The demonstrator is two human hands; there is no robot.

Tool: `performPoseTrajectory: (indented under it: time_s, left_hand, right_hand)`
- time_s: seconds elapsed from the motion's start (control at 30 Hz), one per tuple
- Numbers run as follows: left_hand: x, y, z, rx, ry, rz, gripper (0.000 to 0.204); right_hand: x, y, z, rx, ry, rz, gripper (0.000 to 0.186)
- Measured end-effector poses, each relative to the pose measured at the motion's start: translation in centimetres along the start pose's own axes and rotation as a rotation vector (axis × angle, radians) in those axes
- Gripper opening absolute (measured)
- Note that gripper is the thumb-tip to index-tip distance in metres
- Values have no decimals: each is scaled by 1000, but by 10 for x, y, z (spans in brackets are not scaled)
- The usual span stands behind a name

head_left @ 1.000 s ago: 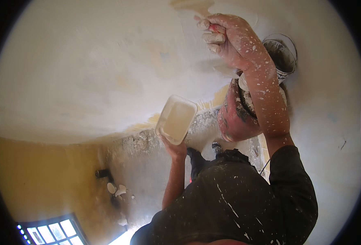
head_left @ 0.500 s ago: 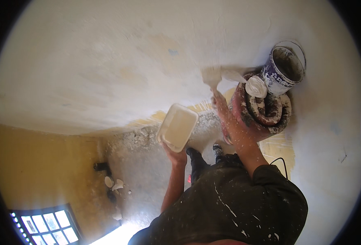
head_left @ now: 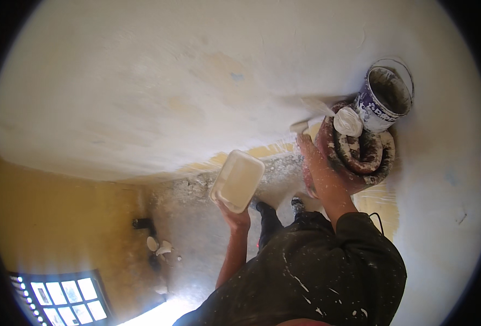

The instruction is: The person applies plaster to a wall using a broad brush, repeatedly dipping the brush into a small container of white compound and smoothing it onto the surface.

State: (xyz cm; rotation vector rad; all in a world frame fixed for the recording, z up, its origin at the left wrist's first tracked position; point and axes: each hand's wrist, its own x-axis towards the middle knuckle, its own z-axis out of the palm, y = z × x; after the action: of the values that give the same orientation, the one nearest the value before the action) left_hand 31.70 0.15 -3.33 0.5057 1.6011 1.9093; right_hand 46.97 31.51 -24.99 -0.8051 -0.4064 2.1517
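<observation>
A shallow, cream rectangular plastic tub [head_left: 239, 179] with rounded corners rests in my left hand [head_left: 234, 213], whose fingers grip its near end; pale material coats its inside. My right hand [head_left: 304, 142] is closed round the handle of a putty knife [head_left: 300, 127], its pale flat blade turned toward the wall and seen at a slant. The blade is low beside the wall [head_left: 159, 87], which carries a streaky white coat over yellow; whether it touches cannot be told. To the right of that hand stands a rolled-up, paint-spattered reddish mat [head_left: 327, 136].
On the roll sit a white plastic bag [head_left: 348, 121] and a spattered dark blue bucket [head_left: 369, 108] with a wire handle. Rough grey floor [head_left: 189, 239] lies below. Small litter [head_left: 164, 247] is at the left, near the yellow wall [head_left: 61, 212] and a window [head_left: 69, 296].
My right hand has drawn the putty knife down the wall, toward me and slightly right, and the blade has turned to a slant. My left hand still holds the tub, nearly in place.
</observation>
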Motion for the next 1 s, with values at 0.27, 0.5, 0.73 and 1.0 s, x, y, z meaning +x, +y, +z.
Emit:
performPoseTrajectory:
  time_s: [0.27,0.5,0.73,1.0]
  left_hand:
    - [-2,1,-5,97,2,53,63]
    - [3,14,-20,139,-14,103,64]
    - [-2,15,-26,306,7,183,64]
    - [-32,28,-56,-346,232,-108,61]
  right_hand:
    - [-161,-91,245,-380,23,-323,17]
    - [-171,-108,294,-525,-285,-623,36]
    - [-27,15,191,-565,-140,-737,28]
    - [-22,158,71,-389,165,114,24]
